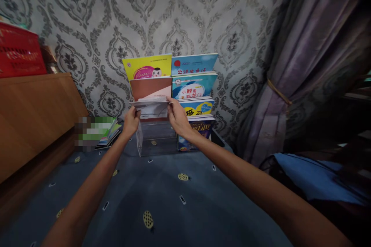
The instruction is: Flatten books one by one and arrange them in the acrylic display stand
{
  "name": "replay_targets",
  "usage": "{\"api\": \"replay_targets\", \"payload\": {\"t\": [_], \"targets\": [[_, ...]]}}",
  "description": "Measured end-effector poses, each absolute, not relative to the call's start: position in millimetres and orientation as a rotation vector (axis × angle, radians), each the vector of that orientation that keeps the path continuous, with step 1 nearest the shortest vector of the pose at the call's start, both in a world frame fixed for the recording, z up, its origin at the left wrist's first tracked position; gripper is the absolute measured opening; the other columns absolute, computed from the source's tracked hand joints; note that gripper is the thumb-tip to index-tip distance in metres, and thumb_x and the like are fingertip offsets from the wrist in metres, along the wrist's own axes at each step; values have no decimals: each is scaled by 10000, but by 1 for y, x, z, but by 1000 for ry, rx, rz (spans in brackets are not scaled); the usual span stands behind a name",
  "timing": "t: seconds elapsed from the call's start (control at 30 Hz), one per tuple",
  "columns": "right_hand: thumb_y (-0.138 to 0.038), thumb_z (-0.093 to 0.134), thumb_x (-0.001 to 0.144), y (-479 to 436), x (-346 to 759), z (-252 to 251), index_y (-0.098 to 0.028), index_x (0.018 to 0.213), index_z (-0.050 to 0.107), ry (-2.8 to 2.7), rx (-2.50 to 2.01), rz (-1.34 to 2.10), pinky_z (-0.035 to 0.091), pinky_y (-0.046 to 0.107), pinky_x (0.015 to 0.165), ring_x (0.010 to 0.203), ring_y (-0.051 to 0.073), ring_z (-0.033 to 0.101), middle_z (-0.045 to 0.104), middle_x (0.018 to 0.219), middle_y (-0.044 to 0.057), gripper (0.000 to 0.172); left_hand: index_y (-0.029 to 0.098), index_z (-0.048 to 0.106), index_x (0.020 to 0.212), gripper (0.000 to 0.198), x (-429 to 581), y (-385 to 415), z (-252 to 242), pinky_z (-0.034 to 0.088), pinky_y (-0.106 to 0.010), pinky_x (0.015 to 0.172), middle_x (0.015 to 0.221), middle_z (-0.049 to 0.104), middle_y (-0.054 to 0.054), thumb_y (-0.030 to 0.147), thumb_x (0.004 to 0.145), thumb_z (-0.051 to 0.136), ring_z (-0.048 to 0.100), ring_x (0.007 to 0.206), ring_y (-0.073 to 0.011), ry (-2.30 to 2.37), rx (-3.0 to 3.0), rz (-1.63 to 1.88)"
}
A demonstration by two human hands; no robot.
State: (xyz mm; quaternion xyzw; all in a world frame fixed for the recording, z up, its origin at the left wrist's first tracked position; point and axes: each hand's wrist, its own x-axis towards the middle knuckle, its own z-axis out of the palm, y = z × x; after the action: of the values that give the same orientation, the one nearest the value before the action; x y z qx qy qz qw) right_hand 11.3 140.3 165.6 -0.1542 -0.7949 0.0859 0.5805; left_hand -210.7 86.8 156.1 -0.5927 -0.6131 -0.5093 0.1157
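Observation:
Between both my hands is a thin white book, seen almost edge-on, its cover hidden from me. My left hand pinches its left end, and my right hand grips the right end. It is above the front left of a clear tiered book rack. Just behind it stands a brown and pink book, with a yellow book at the back. The rack's right column holds a light blue book, a teal book, a blue and yellow book and a dark purple book.
On the blue patterned cloth, a stack of books lies left of the rack, partly pixelated. A wooden cabinet with a red box is at left. Right are a tied curtain and a blue bag.

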Motion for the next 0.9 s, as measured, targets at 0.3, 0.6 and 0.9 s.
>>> {"api": "replay_targets", "payload": {"t": [0.3, 0.6, 0.9], "targets": [[-231, 330, 1013, 145, 16, 174, -221, 1276, 551, -1853, -376, 209, 492, 541, 1062, 1218, 278, 608, 660, 1292, 140, 343, 229, 487, 789, 108, -207, 84, 155, 480, -410, 899, 910, 590, -63, 209, 836, 581, 594, 927, -258, -1799, -1689, -1333], [-239, 339, 1016, 142, 17, 173, -213, 1338, 537, -1895, -397, 199, 479, 518, 1090, 1238, 269, 594, 642, 1315, 140, 379, 207, 581, 1020, 146, -211, 79, 165, 489, -376, 890, 1005, 675, -69, 249, 906, 500, 632, 968, -243, -1777, -1756, -1290], [-270, 353, 1014, 128, 16, 157, -233, 1570, 308, -1861, -450, 299, 381, 585, 1180, 1408, 303, 464, 492, 1523, 137, 558, 221, 550, 879, 54, -210, 76, 167, 480, -372, 839, 913, 664, -72, 266, 866, 522, 632, 910, -260, -1780, -1707, -1298]]}}
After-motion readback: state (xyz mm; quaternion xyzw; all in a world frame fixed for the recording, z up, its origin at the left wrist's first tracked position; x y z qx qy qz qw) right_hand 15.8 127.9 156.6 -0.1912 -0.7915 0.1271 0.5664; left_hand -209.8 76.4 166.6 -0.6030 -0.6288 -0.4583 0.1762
